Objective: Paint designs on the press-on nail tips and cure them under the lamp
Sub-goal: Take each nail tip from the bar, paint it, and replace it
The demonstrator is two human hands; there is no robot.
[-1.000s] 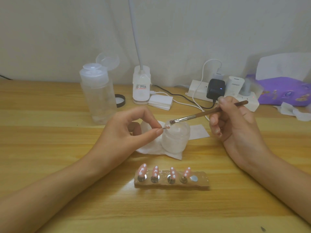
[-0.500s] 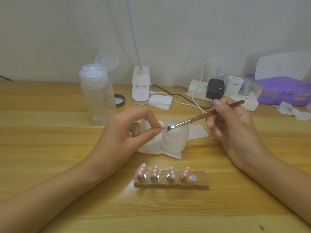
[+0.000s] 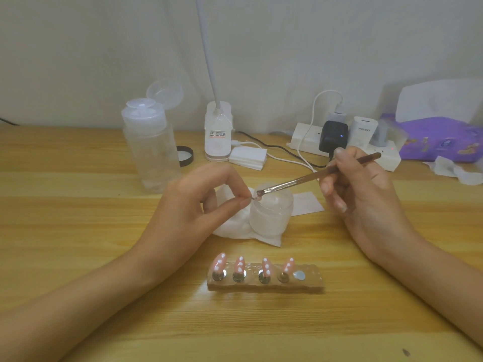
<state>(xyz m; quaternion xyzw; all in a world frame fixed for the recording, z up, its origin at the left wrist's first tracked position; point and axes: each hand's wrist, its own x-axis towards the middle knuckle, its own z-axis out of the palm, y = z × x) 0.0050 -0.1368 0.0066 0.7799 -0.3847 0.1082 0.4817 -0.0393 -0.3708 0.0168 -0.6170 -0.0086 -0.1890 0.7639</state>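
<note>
Head view: four dotted pink nail tips point(image 3: 240, 265) stand on the holder point(image 3: 266, 284), and its fifth spot point(image 3: 298, 275) is bare. I judge the painting nearly done and the curing yet to come. The left hand point(image 3: 188, 205) pinches a fifth tip point(image 3: 258, 197) between thumb and forefinger, above the jar point(image 3: 271, 218). The right hand point(image 3: 366, 199) has its fingers clamped on the brush point(image 3: 313, 176), whose bristles touch that tip. The lamp point(image 3: 218, 137) stands beyond both hands on the desk point(image 3: 78, 231).

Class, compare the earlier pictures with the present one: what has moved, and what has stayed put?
The right hand brought the brush down and leftward until its bristles met the nail tip pinched by the left hand. Both grips stayed; the holder with four painted tips did not move.
</note>
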